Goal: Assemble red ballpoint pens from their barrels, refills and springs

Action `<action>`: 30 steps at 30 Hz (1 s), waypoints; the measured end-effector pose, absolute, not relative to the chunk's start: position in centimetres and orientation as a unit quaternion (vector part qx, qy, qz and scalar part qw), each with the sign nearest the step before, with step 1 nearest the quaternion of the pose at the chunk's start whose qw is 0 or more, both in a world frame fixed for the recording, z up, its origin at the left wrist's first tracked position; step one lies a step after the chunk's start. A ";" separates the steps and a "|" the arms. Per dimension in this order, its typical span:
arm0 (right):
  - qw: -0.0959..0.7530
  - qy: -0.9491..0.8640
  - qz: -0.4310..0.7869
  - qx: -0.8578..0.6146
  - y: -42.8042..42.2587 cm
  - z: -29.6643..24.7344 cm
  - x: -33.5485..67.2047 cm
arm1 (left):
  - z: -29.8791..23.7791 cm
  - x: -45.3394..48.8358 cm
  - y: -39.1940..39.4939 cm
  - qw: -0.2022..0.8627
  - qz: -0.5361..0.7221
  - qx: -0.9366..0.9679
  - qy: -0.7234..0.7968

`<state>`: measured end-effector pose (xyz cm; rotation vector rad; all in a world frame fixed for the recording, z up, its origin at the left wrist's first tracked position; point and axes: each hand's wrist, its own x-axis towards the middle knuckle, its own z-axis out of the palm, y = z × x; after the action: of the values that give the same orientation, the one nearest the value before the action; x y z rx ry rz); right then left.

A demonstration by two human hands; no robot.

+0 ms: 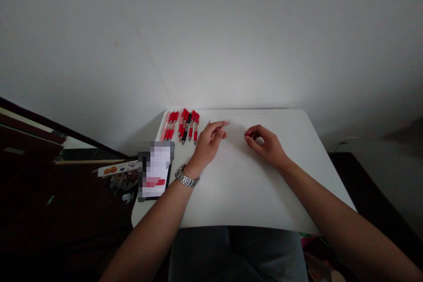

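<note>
Over the middle of the white table [231, 176], my left hand [209, 141] is partly curled, its index finger stretched to the right. A small tip shows behind its knuckles, but the thing in its fingers is too hidden to name. To the right, my right hand [266, 143] pinches a small red piece between thumb and fingertips. A thin, wire-like loop [242, 129] sticks out from that pinch towards my left hand. Left of my left hand lie several red pens [196, 128] and a black pen [186, 128], side by side.
A phone [157, 176], partly blurred out, lies at the table's left edge, below the pens. The wall [231, 53] rises behind the far edge. A box with printed pictures [115, 169] and clutter stand to the left, below the table.
</note>
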<state>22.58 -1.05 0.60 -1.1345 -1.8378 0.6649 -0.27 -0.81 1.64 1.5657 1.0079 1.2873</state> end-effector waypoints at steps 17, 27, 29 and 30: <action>0.386 -0.792 0.212 -0.424 -1.2 0.9 22.7 | 1.8 0.2 -0.9 0.489 0.550 0.573 0.360; 0.389 -0.799 0.192 -0.416 -1.2 1.2 22.5 | 1.5 0.3 -0.9 0.520 0.537 0.566 0.349; 0.389 -0.802 0.187 -0.413 -1.2 1.2 22.5 | 1.4 0.3 -0.9 0.525 0.532 0.567 0.347; 0.388 -0.803 0.185 -0.413 -1.2 1.2 22.5 | 1.4 0.3 -0.9 0.525 0.530 0.567 0.347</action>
<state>22.48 -1.19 1.17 -1.0493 -2.0426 0.4693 0.26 -0.92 1.40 1.3572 0.8312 1.2685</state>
